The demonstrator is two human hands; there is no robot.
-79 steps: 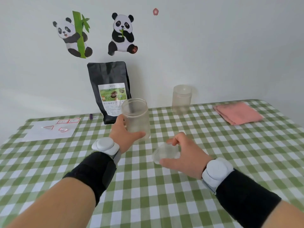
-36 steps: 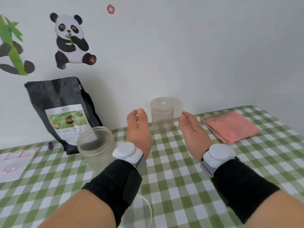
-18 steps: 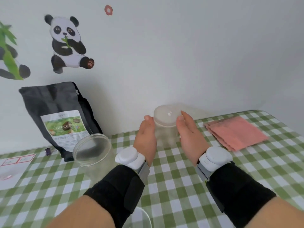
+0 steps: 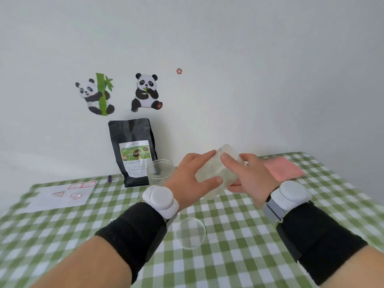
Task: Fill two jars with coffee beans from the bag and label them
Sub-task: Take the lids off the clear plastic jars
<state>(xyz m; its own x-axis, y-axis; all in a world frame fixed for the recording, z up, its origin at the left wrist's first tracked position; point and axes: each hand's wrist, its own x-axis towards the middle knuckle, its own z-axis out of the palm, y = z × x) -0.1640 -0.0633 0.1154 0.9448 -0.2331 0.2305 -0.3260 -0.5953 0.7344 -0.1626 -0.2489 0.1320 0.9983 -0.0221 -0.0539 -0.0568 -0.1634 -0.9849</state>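
A second clear plastic jar (image 4: 212,173) is lifted above the table and tilted, its lidded top pointing up and to the right. My left hand (image 4: 191,179) grips the jar's body. My right hand (image 4: 247,177) holds its lid end, fingers curled round it. A first jar (image 4: 159,170) stands open behind my left hand, with nothing in it. Its clear lid (image 4: 189,232) lies flat on the cloth near my left wrist. The black coffee bean bag (image 4: 133,150) stands upright against the wall. A white sheet with red labels (image 4: 64,194) lies at the left.
The table wears a green checked cloth (image 4: 239,256). A folded pink cloth (image 4: 283,168) lies at the back right. A small purple object (image 4: 109,178) sits near the wall, left of the bag. Panda stickers decorate the wall.
Both hands closed on the second jar at the back, lifted it off the table and tilted it toward me. The camera swung back left and up.
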